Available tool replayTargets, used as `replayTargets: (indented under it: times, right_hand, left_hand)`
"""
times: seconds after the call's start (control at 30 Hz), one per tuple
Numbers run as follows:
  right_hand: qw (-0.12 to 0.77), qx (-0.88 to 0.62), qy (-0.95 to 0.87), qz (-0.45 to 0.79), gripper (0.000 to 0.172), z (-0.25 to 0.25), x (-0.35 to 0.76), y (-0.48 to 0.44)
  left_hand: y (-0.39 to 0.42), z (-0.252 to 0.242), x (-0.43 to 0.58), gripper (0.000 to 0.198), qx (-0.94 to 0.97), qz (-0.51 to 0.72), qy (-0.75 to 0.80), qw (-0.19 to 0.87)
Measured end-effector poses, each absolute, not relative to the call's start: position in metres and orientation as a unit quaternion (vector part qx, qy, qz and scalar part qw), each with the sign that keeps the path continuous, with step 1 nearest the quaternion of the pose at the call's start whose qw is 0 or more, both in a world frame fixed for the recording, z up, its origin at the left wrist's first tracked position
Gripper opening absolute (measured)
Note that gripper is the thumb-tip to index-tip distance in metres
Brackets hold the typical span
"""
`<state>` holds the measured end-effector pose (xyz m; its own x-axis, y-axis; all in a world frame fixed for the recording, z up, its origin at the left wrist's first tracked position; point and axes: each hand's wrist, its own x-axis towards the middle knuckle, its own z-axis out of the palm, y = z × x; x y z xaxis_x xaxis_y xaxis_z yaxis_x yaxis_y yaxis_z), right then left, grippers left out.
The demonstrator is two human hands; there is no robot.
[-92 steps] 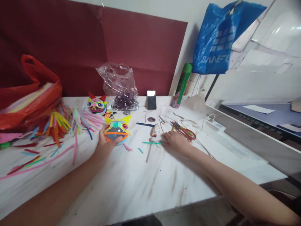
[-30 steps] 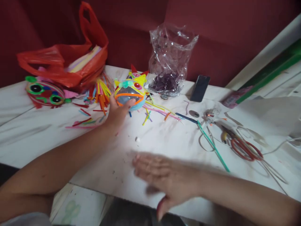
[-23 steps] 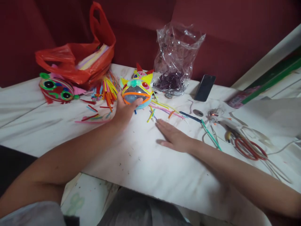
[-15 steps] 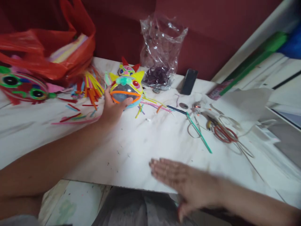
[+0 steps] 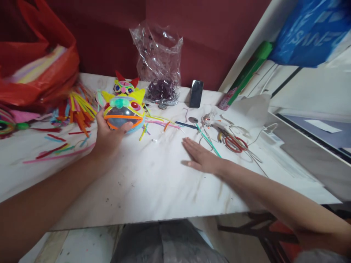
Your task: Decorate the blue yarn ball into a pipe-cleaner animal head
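My left hand (image 5: pixel 111 133) is closed around the lower side of a round lion-head craft (image 5: pixel 124 111) with yellow ears, red eyes and an orange-edged mouth. My right hand (image 5: pixel 201 157) is over the marble-patterned table (image 5: pixel 164 182), fingers stretched out, holding nothing. Close to it lie a green pipe cleaner (image 5: pixel 210 140) and a dark blue pipe cleaner (image 5: pixel 186 125). Pink and yellow pipe cleaners (image 5: pixel 164 123) spread between the craft and that hand. Behind the lion head stands a smaller craft head (image 5: pixel 125 87) with red ears.
A red plastic bag (image 5: pixel 60 80) and a bundle of pipe cleaners (image 5: pixel 80 109) are at left. A clear bag (image 5: pixel 161 65) of purple material and a phone (image 5: pixel 196 94) stand at the back. Red-handled scissors (image 5: pixel 236 144), a glue gun (image 5: pixel 210 119) and cords lie at right.
My right hand has moved from the table's front edge farther onto the tabletop. My left hand still holds the lion head. The camera view has turned to the right.
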<state>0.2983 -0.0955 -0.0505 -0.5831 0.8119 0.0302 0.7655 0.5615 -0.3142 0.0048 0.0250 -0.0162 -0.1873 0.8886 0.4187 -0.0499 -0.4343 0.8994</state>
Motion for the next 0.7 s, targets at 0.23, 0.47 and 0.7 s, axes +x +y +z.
replayTargets:
  times: [0.23, 0.47, 0.7]
  right_hand:
    - [0.101, -0.429, -0.880, 0.179, 0.071, -0.036, 0.296, -0.094]
    - [0.059, -0.336, -0.918, 0.203, 0.086, -0.032, 0.293, -0.148]
    - [0.038, -0.382, -0.906, 0.178, 0.088, -0.035, 0.331, -0.165]
  left_hand:
    - [0.024, -0.018, 0.002, 0.085, 0.541, 0.652, 0.400, 0.349]
    - [0.023, -0.018, 0.001, 0.079, 0.567, 0.645, 0.391, 0.330]
    - [0.028, -0.020, -0.002, 0.077, 0.599, 0.642, 0.367, 0.308]
